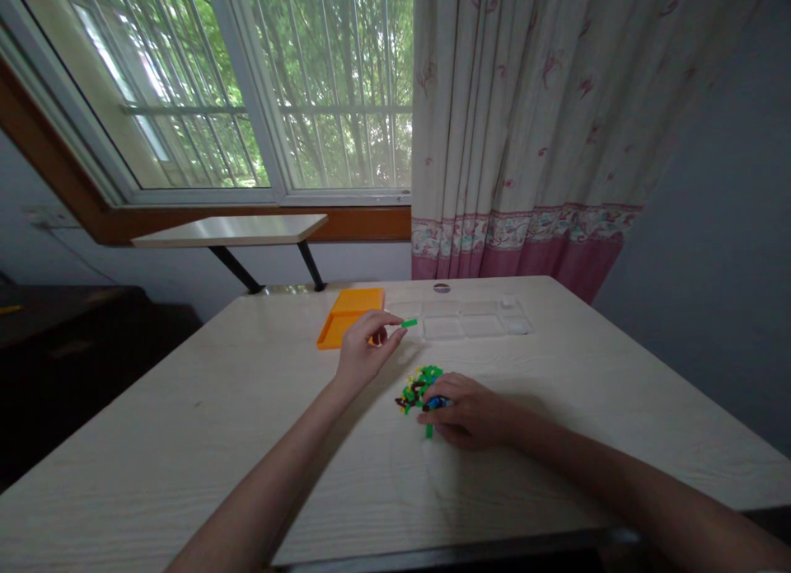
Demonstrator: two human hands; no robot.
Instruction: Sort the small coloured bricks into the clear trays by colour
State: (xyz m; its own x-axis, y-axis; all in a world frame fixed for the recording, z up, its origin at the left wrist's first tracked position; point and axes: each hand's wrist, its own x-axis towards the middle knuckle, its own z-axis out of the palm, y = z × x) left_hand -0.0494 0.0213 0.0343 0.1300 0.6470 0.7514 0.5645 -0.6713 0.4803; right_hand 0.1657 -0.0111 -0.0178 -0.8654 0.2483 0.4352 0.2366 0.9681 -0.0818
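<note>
Green brick (409, 322) pinched in its fingers (388, 318), the left hand (363, 348) stretches forward; the right hand (473, 410) curls over pieces (417, 387), hold unclear.

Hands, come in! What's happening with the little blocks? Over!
Left hand: pinching green block. Right hand: at the colourful pile, hiding part of it. Orange tray: partly behind left hand.

Window (275, 157): pale frame, bars (346, 109) and trees (374, 62) beyond. Curtain (525, 128): floral, pink at bottom, right of window. Shelf (235, 229): pale top, two black legs (235, 268), left rear of table (203, 408). Cord (86, 264): thin, against wall (30, 165), far left.
</note>
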